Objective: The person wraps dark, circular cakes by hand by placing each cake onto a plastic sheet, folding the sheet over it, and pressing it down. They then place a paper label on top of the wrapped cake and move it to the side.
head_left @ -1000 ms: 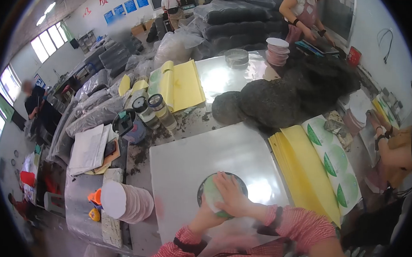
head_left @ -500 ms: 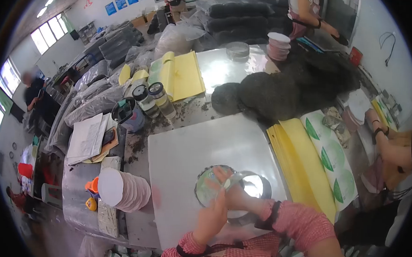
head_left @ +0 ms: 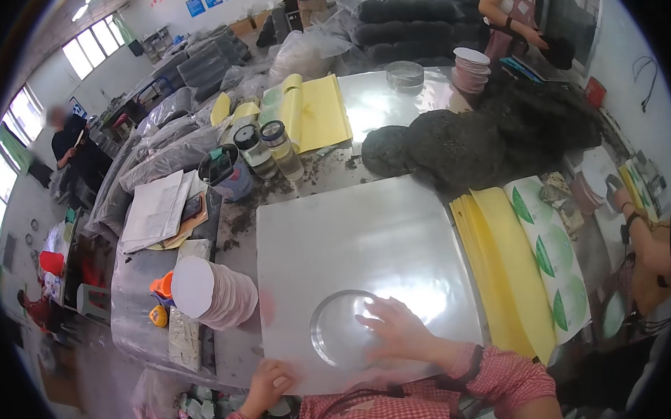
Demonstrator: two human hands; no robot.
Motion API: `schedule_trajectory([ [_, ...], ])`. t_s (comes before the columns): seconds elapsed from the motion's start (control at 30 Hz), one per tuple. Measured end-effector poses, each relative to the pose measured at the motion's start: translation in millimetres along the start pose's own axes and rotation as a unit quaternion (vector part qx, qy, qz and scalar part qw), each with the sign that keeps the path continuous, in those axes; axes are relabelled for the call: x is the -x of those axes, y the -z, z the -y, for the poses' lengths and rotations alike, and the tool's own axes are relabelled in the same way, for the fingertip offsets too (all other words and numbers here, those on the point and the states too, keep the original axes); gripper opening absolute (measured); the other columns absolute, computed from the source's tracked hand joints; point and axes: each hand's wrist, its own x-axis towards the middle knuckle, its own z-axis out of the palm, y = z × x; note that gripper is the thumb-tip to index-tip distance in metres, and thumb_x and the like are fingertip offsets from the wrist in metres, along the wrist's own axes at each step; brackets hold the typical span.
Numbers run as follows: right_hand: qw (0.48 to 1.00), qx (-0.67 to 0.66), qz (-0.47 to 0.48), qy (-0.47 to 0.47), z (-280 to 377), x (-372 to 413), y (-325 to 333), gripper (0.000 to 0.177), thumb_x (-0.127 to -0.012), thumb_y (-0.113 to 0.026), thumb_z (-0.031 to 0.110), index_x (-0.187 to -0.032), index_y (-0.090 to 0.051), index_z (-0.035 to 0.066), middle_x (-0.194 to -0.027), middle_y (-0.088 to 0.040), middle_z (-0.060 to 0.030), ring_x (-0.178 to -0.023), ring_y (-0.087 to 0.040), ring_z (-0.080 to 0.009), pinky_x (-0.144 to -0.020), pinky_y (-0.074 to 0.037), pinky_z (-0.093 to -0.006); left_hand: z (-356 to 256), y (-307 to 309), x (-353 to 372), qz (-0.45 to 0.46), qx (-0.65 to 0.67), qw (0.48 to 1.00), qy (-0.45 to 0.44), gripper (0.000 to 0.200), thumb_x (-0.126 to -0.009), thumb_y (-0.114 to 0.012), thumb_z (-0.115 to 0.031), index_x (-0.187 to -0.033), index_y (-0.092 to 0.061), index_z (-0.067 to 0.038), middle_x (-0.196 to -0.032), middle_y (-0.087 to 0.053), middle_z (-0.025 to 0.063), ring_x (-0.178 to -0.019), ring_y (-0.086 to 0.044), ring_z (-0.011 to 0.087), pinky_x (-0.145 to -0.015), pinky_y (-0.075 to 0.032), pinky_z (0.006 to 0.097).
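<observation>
My right hand [head_left: 399,328] is spread over the right side of a shiny round metal ring [head_left: 316,334], its fingertips right at the rim. The ring lies flat on a large smooth metal sheet [head_left: 349,232]. At the sheet's lower left corner, my left hand [head_left: 272,383] has its fingers curled together; I cannot tell what is in them. Pale greenish scraps [head_left: 199,409] lie below that edge. Left of the sheet stands a leaning stack of round pale paper discs [head_left: 219,294].
Yellow sheets [head_left: 497,269] and a green-printed sheet [head_left: 551,249] lie along the right. Dark round slabs [head_left: 443,147] lie behind the metal sheet. Two jars [head_left: 282,151] and a bucket [head_left: 232,179] stand at the left back. A co-worker's arm [head_left: 641,230] reaches in at right.
My hands were together over a green-printed round piece; they are now apart, the left lower and farther left. That piece no longer shows on the sheet. The ring is now farther left.
</observation>
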Motion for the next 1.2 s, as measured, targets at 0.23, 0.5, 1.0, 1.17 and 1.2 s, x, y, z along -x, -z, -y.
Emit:
schedule_trajectory([
  [0.23,0.996,-0.082,0.032,-0.026,-9,60,-37,0.035,-0.074,-0.085,0.027,-0.097,-0.067,0.009,-0.153,-0.03,-0.0382,-0.138,-0.041,-0.0486,-0.106,-0.046,-0.0479,26,18,-16,0.158,-0.109,0.977,-0.099,0.011,-0.08,-0.079,-0.026,-0.088,-0.076,-0.019,-0.098,-0.068,0.0006,-0.107,-0.054,0.0245,-0.098,-0.032,0.042],
  [0.5,0.942,-0.266,0.204,-0.023,63,11,-42,0.045,-0.086,-0.07,0.018,-0.126,-0.064,0.0,-0.156,-0.037,-0.0256,-0.135,-0.045,-0.0485,-0.108,-0.043,-0.0463,-34,54,-58,0.024,-0.052,0.993,-0.107,0.009,-0.085,-0.072,-0.015,-0.094,-0.074,-0.013,-0.094,-0.067,0.0068,-0.093,-0.061,0.0303,-0.081,-0.048,0.0424],
  [1.0,0.984,-0.103,0.145,0.028,12,160,-16,0.049,-0.084,-0.073,0.019,-0.129,-0.06,0.003,-0.133,-0.052,-0.025,-0.122,-0.055,-0.0414,-0.101,-0.047,-0.0443,-8,95,-100,-0.34,-0.498,0.797,-0.037,0.041,-0.085,-0.061,-0.008,-0.124,-0.062,0.004,-0.133,-0.062,0.0212,-0.122,-0.061,0.0372,-0.091,-0.052,0.0461],
  [1.17,0.97,-0.008,0.125,-0.206,-47,41,117,0.041,-0.081,-0.071,0.01,-0.121,-0.066,0.005,-0.111,-0.069,-0.0132,-0.103,-0.068,-0.0287,-0.089,-0.055,-0.0415,-8,106,-86,-0.308,-0.458,0.832,-0.054,0.039,-0.084,-0.064,-0.007,-0.122,-0.064,0.001,-0.119,-0.07,0.0172,-0.107,-0.07,0.035,-0.083,-0.055,0.0438],
  [1.2,0.974,0.201,-0.096,-0.038,-94,5,125,0.046,-0.081,-0.066,0.007,-0.127,-0.063,0.005,-0.12,-0.066,-0.0172,-0.113,-0.064,-0.0323,-0.093,-0.053,-0.0404,-17,109,-86,-0.304,-0.435,0.846,-0.046,0.036,-0.084,-0.064,-0.006,-0.119,-0.065,0.0,-0.115,-0.072,0.016,-0.102,-0.071,0.0343,-0.081,-0.056,0.0435],
])
